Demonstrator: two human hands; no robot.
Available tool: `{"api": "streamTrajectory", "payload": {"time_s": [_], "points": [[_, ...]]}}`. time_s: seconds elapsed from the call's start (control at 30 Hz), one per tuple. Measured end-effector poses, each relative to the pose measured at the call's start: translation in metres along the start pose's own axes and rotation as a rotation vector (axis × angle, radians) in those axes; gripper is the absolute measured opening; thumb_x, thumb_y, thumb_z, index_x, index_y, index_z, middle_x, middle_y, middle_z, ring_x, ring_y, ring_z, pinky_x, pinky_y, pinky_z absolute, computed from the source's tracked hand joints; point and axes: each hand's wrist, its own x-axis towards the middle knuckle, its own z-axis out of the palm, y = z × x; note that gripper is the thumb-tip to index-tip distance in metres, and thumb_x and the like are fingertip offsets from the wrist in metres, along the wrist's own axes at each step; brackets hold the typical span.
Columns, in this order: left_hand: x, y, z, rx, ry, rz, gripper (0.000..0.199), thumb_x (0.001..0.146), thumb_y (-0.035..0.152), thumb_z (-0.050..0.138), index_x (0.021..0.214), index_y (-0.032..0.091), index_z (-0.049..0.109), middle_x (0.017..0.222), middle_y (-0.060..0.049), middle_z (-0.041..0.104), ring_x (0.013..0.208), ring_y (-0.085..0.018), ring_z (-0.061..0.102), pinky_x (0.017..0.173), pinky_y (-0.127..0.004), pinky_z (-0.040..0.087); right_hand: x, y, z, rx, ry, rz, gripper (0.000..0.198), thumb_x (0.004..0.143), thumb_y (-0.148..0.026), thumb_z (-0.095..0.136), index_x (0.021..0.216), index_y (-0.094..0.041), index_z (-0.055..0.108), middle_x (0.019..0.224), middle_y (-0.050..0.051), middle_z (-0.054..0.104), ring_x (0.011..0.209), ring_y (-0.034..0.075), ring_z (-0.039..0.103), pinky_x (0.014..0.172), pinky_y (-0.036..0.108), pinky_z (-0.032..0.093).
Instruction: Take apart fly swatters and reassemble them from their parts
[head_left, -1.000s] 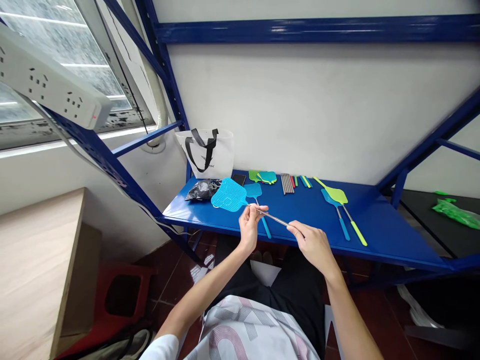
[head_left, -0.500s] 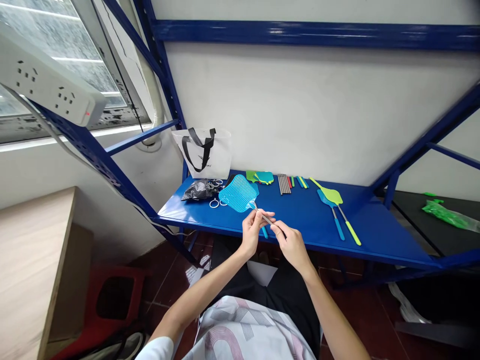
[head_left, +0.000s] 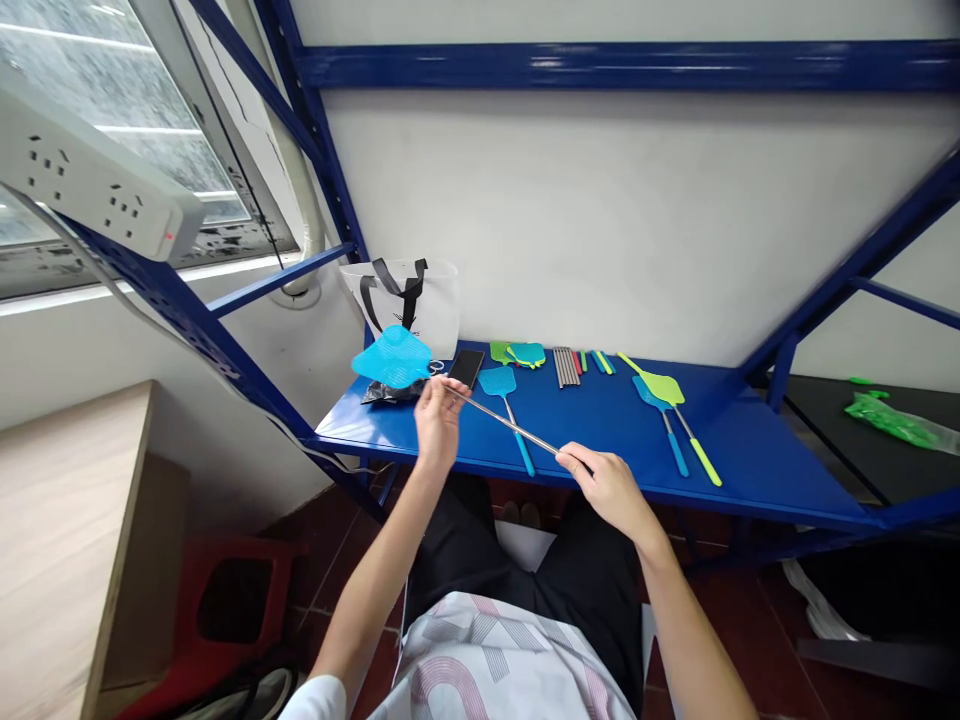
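A blue fly swatter is held above the table, its metal rod drawn out long. My left hand pinches the rod just below the swatter's head. Around the rod's other end my right hand is closed, hiding whatever grip is there. Beneath the rod lies another blue fly swatter on the blue table. To the right, a yellow-green fly swatter rests partly over a blue fly swatter.
Behind the hands are a stack of swatter heads, several metal rods and coloured handles. A black phone, a black plastic bag and a white tote bag sit at the left. A power strip hangs upper left.
My hands have moved apart, and the swatter's rod has lengthened between them. The swatter head has shifted left with my left hand, uncovering the phone and the swatter beneath.
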Motion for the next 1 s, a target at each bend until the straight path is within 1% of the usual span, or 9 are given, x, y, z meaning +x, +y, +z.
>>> {"api": "streamTrajectory", "payload": {"time_s": [0.07, 0.13, 0.23, 0.33, 0.5, 0.63, 0.73, 0.83, 1.0], "points": [[0.019, 0.015, -0.014, -0.025, 0.087, 0.035, 0.035, 0.091, 0.046, 0.09, 0.094, 0.019, 0.069, 0.088, 0.0, 0.073, 0.083, -0.012, 0.075, 0.091, -0.027, 0.06, -0.002, 0.006, -0.013, -0.003, -0.058, 0.002, 0.044, 0.115, -0.056, 0.041, 0.096, -0.032, 0.072, 0.08, 0.0, 0.074, 0.072, 0.021, 0.067, 0.067, 0.029, 0.041], [0.03, 0.028, -0.024, -0.038, 0.122, 0.074, 0.032, 0.095, 0.043, 0.087, 0.093, 0.018, 0.068, 0.086, 0.001, 0.072, 0.082, -0.01, 0.073, 0.09, -0.026, 0.059, -0.004, 0.01, -0.026, -0.005, -0.112, -0.001, 0.046, 0.115, -0.058, 0.041, 0.094, -0.031, 0.071, 0.079, 0.0, 0.072, 0.07, 0.021, 0.065, 0.066, 0.029, 0.041], [0.035, 0.041, -0.031, -0.046, 0.113, 0.118, 0.03, 0.098, 0.042, 0.085, 0.093, 0.018, 0.068, 0.085, 0.001, 0.071, 0.081, -0.009, 0.072, 0.091, -0.024, 0.058, -0.007, 0.015, -0.044, -0.002, -0.167, 0.012, 0.049, 0.113, -0.061, 0.041, 0.089, -0.03, 0.069, 0.073, -0.001, 0.067, 0.065, 0.02, 0.059, 0.063, 0.029, 0.042], [0.036, 0.052, -0.035, -0.052, 0.111, 0.153, 0.029, 0.099, 0.042, 0.084, 0.094, 0.018, 0.069, 0.085, 0.001, 0.071, 0.081, -0.01, 0.072, 0.09, -0.024, 0.058, -0.013, 0.024, -0.061, 0.008, -0.198, 0.039, 0.05, 0.112, -0.063, 0.042, 0.086, -0.029, 0.068, 0.072, 0.0, 0.066, 0.064, 0.02, 0.058, 0.063, 0.029, 0.044], [0.047, 0.067, -0.048, -0.064, 0.169, 0.209, 0.028, 0.1, 0.04, 0.083, 0.093, 0.019, 0.068, 0.084, 0.003, 0.071, 0.077, -0.007, 0.07, 0.086, -0.021, 0.057, -0.026, 0.049, -0.085, 0.03, -0.248, 0.107, 0.051, 0.11, -0.065, 0.047, 0.083, -0.027, 0.068, 0.071, 0.0, 0.064, 0.065, 0.019, 0.057, 0.063, 0.029, 0.046], [0.049, 0.068, -0.049, -0.067, 0.181, 0.2, 0.027, 0.101, 0.04, 0.082, 0.093, 0.018, 0.068, 0.084, 0.003, 0.071, 0.077, -0.007, 0.07, 0.085, -0.021, 0.057, -0.032, 0.063, -0.093, 0.057, -0.258, 0.158, 0.051, 0.108, -0.067, 0.05, 0.083, -0.026, 0.067, 0.07, -0.001, 0.061, 0.065, 0.019, 0.055, 0.064, 0.029, 0.045], [0.046, 0.063, -0.044, -0.09, 0.195, 0.19, 0.027, 0.101, 0.04, 0.082, 0.093, 0.018, 0.068, 0.083, 0.003, 0.07, 0.076, -0.008, 0.07, 0.085, -0.022, 0.057, -0.031, 0.066, -0.093, 0.088, -0.258, 0.184, 0.051, 0.108, -0.067, 0.051, 0.081, -0.026, 0.065, 0.07, -0.001, 0.06, 0.066, 0.018, 0.055, 0.066, 0.029, 0.045], [0.044, 0.055, -0.04, -0.097, 0.204, 0.177, 0.028, 0.101, 0.041, 0.082, 0.094, 0.018, 0.067, 0.082, 0.003, 0.07, 0.076, -0.009, 0.071, 0.084, -0.023, 0.057, -0.03, 0.067, -0.091, 0.102, -0.255, 0.199, 0.051, 0.109, -0.067, 0.051, 0.084, -0.025, 0.067, 0.072, -0.002, 0.06, 0.068, 0.018, 0.055, 0.068, 0.03, 0.045], [0.048, 0.048, -0.044, -0.106, 0.183, 0.162, 0.032, 0.1, 0.044, 0.083, 0.094, 0.019, 0.064, 0.081, 0.004, 0.069, 0.073, -0.008, 0.07, 0.084, -0.022, 0.057, -0.031, 0.07, -0.09, 0.097, -0.225, 0.221, 0.049, 0.108, -0.068, 0.052, 0.091, -0.026, 0.071, 0.074, -0.001, 0.059, 0.071, 0.019, 0.055, 0.071, 0.03, 0.044]]}}
